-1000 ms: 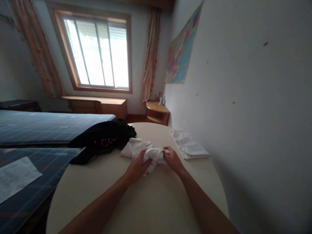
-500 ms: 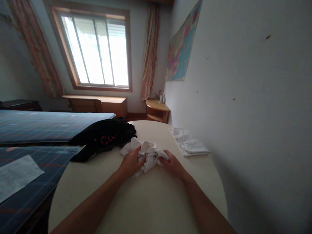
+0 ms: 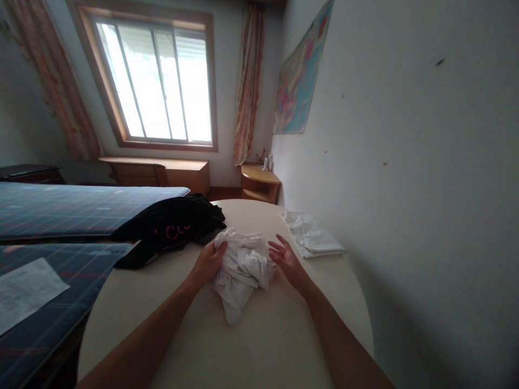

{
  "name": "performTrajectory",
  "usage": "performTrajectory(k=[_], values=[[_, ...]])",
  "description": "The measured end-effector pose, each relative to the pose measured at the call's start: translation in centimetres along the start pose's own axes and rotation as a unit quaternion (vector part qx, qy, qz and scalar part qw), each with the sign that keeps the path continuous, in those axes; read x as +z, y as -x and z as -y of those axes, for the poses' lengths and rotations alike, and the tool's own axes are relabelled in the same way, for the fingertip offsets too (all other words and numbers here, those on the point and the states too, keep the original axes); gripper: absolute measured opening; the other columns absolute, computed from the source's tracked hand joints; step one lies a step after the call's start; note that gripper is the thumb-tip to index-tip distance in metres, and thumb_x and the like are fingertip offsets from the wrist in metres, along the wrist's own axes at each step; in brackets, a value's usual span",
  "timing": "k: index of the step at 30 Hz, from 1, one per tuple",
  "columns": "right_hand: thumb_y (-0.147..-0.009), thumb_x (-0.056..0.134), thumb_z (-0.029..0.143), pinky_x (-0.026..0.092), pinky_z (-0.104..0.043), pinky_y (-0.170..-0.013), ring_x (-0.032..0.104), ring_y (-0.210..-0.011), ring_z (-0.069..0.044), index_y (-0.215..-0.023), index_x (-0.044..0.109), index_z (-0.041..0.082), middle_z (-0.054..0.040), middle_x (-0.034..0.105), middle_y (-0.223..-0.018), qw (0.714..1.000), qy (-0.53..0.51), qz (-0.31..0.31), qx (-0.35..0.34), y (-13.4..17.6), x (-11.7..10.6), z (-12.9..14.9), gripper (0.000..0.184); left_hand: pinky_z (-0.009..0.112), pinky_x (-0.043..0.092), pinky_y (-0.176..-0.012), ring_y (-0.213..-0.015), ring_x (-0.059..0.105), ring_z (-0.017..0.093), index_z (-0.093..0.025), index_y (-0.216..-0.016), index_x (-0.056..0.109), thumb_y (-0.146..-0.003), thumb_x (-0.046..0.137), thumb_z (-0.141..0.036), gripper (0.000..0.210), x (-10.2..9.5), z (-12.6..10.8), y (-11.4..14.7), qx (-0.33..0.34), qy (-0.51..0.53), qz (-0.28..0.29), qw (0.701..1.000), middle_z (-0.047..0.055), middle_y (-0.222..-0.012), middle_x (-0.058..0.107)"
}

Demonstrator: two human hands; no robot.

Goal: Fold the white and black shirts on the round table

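Observation:
A crumpled white cloth garment (image 3: pixel 245 265) lies bunched on the pale round table (image 3: pixel 259 346), one end trailing toward me. Its exact kind cannot be made out. My left hand (image 3: pixel 208 262) grips its left edge, thumb on top and fingers partly hidden beneath. At the right side, my right hand (image 3: pixel 287 262) is open with its fingers spread, beside the cloth and seemingly holding nothing. A folded white garment (image 3: pixel 314 235) rests near the table's right edge, beyond my right hand.
A black cloth item with pink lettering (image 3: pixel 174 227) lies across the table's left far edge. Beside the table are blue plaid mattresses (image 3: pixel 93 210), with a sheet of paper (image 3: pixel 30 292) on the nearer one. A wall (image 3: pixel 405 216) runs along the right.
The white cloth has spread out, with a flap now hanging toward me. My right hand has let go of it and opened. My left hand has shifted to its left edge.

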State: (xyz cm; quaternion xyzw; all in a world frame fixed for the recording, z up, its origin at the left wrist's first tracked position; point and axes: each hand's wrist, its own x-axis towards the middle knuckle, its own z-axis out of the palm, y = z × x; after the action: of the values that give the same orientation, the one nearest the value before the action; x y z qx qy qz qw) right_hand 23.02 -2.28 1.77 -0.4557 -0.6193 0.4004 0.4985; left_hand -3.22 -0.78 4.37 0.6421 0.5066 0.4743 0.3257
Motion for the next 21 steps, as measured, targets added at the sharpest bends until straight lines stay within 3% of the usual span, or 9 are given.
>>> performTrajectory(k=[2,5,8,10,12,16,18,21], values=[[-0.078,0.067,0.056,0.053,-0.041,-0.091,0.063,-0.112,-0.025,-0.147,0.035,0.024,-0.0163,0.057,-0.137,0.998,0.047,0.033,0.004,0.6,0.8,-0.1,0.082,0.037,0.051,-0.091,-0.104,0.064,0.028,-0.012,-0.111,0.063,-0.084,0.054,-0.056,0.052,0.0,0.1,0.1,0.027,0.019,0.027,0.999,0.01,-0.11,0.07],[-0.081,0.066,0.051,0.054,-0.039,-0.087,0.068,-0.097,-0.024,-0.126,0.06,0.022,-0.0102,0.069,-0.118,0.992,0.11,0.068,0.002,1.1,1.5,0.2,0.054,0.038,0.048,-0.099,-0.113,0.061,0.028,-0.013,-0.13,0.053,-0.076,0.069,-0.049,0.067,0.5,-0.2,0.7,0.061,0.028,0.096,0.993,0.012,-0.125,0.066],[-0.085,0.061,0.051,0.054,-0.036,-0.084,0.068,-0.092,-0.023,-0.106,0.07,0.019,-0.0072,0.074,-0.102,0.992,0.106,0.073,-0.004,0.9,1.3,1.0,0.039,0.037,0.052,-0.092,-0.105,0.065,0.027,-0.014,-0.126,0.056,-0.075,0.072,-0.044,0.061,0.9,-0.4,1.2,0.04,0.024,0.138,0.989,0.011,-0.116,0.07],[-0.085,0.06,0.052,0.054,-0.034,-0.079,0.068,-0.087,-0.022,-0.099,0.07,0.017,-0.007,0.074,-0.095,0.996,0.086,0.033,-0.005,0.6,0.6,1.4,0.039,0.036,0.054,-0.086,-0.097,0.067,0.027,-0.014,-0.115,0.063,-0.08,0.066,-0.047,0.048,0.6,-0.5,1.0,0.024,0.033,0.156,0.987,0.01,-0.107,0.072],[-0.083,0.06,0.055,0.053,-0.032,-0.072,0.066,-0.078,-0.02,-0.094,0.07,0.016,-0.0064,0.073,-0.086,0.997,0.07,-0.042,-0.01,0.1,-0.2,1.6,0.041,0.036,0.054,-0.084,-0.093,0.067,0.026,-0.014,-0.107,0.066,-0.083,0.062,-0.049,0.043,0.0,-0.5,0.5,0.026,0.031,0.134,0.99,0.009,-0.102,0.073],[-0.08,0.06,0.061,0.05,-0.029,-0.059,0.06,-0.065,-0.018,-0.098,0.068,0.016,-0.0056,0.069,-0.078,0.983,0.035,-0.178,0.008,-0.7,-1.7,0.8,0.049,0.036,0.053,-0.085,-0.094,0.066,0.025,-0.013,-0.111,0.064,-0.078,0.066,-0.051,0.051,-0.9,0.3,-0.9,0.025,0.016,-0.002,1.0,0.009,-0.103,0.071],[-0.08,0.057,0.063,0.051,-0.031,-0.061,0.064,-0.072,-0.02,-0.108,0.064,0.016,-0.0093,0.07,-0.091,0.978,0.013,-0.206,0.023,-1.0,-2.1,0.1,0.055,0.035,0.054,-0.084,-0.099,0.065,0.025,-0.013,-0.128,0.055,-0.074,0.07,-0.05,0.067,-0.7,1.1,-1.4,0.005,0.043,-0.042,0.998,0.013,-0.12,0.065],[-0.082,0.053,0.063,0.054,-0.036,-0.078,0.065,-0.101,-0.025,-0.124,0.053,0.017,-0.0168,0.063,-0.123,0.977,0.038,-0.209,0.018,-1.0,-2.1,-0.5,0.063,0.034,0.053,-0.086,-0.111,0.062,0.027,-0.018,-0.145,0.039,-0.071,0.075,-0.046,0.087,-0.2,2.6,-1.3,-0.015,0.033,-0.061,0.998,0.019,-0.146,0.044]])
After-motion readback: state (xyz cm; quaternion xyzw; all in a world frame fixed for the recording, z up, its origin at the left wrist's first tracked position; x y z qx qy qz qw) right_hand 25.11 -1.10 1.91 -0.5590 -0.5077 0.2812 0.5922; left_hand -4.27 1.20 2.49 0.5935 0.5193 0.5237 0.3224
